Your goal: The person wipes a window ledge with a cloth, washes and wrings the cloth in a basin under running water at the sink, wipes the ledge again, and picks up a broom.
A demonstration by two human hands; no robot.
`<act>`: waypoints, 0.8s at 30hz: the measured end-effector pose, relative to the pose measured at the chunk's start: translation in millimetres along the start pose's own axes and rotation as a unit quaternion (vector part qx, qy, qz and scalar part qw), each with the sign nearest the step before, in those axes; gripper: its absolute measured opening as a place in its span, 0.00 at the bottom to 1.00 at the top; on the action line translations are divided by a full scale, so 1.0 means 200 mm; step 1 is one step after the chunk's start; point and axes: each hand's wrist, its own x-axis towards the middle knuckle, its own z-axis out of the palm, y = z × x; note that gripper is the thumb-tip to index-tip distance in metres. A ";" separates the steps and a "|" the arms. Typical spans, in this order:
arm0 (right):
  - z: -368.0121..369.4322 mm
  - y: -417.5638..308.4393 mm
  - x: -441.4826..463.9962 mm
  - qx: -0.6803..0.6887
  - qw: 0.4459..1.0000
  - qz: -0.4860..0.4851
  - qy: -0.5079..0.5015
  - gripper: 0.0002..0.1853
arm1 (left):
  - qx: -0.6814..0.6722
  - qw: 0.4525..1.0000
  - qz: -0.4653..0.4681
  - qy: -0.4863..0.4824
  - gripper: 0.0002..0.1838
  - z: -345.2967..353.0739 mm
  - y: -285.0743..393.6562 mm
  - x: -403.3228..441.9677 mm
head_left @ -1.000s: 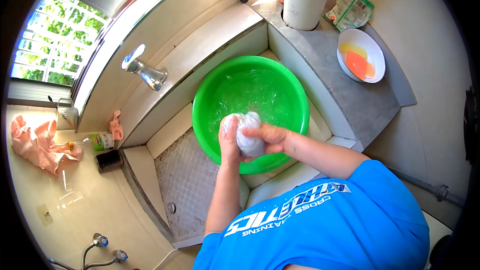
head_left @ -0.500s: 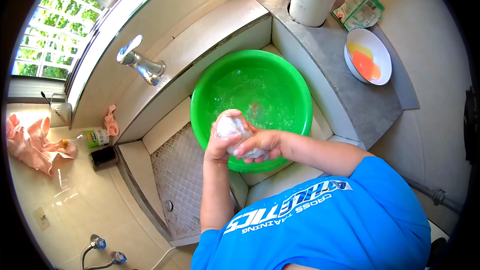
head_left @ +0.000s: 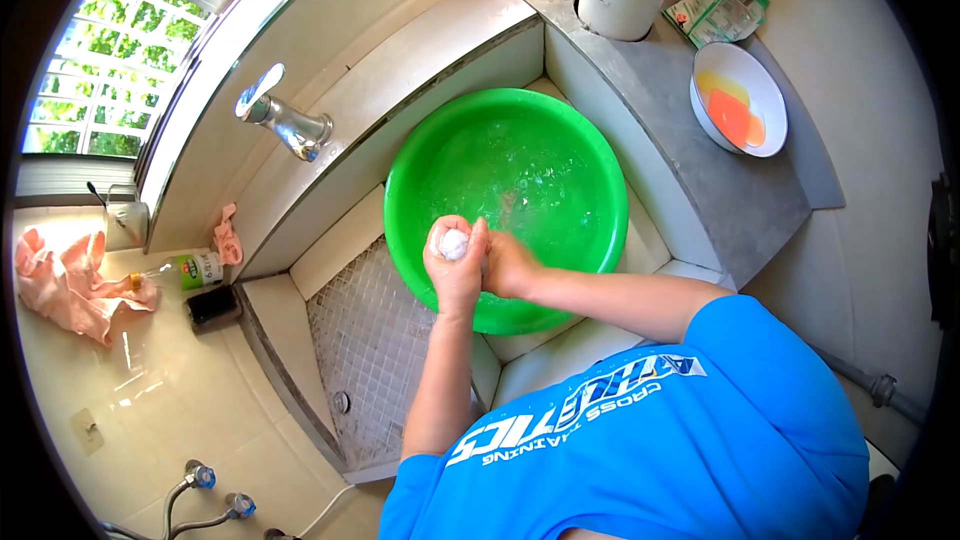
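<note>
Above the near part of a green basin (head_left: pixel 400 180), my left hand (head_left: pixel 455 270) is closed round a wet white cloth (head_left: pixel 454 244). Only a small rounded end of the cloth bulges out at the top of that fist. Pressed against it from the right is my right hand (head_left: pixel 512 266), curled closed and smeared by motion. Its fingers and the rest of the bunched cloth are mostly hidden between the two hands. Rippling clear water (head_left: pixel 530 175) fills the basin below, with bright glints on the surface.
The basin sits in a tiled sink (head_left: pixel 370 340) with a drain. A chrome faucet (head_left: pixel 290 127) stands on the left ledge. To the right are a white bowl (head_left: pixel 765 100) with orange contents and a green packet (head_left: pixel 720 0). Pink cloth (head_left: pixel 70 285) and a bottle (head_left: pixel 190 270) lie left.
My hands have turned the cloth and drawn closer round it, so less of it shows. My right hand now blurs with movement. The view has shifted slightly.
</note>
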 end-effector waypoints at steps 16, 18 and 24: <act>-0.22 -0.41 -0.04 0.276 0.925 0.154 -0.211 0.22 | -0.285 0.953 -0.060 -0.084 0.37 -0.27 0.10 0.02; -0.22 -0.50 -0.06 0.441 0.789 0.231 -0.361 0.22 | -0.363 0.912 -0.062 -0.180 0.40 -0.19 0.26 -0.02; -0.14 -0.50 -0.11 0.455 0.772 0.198 -0.397 0.23 | -0.356 0.883 0.029 -0.305 0.20 -0.20 0.35 -0.05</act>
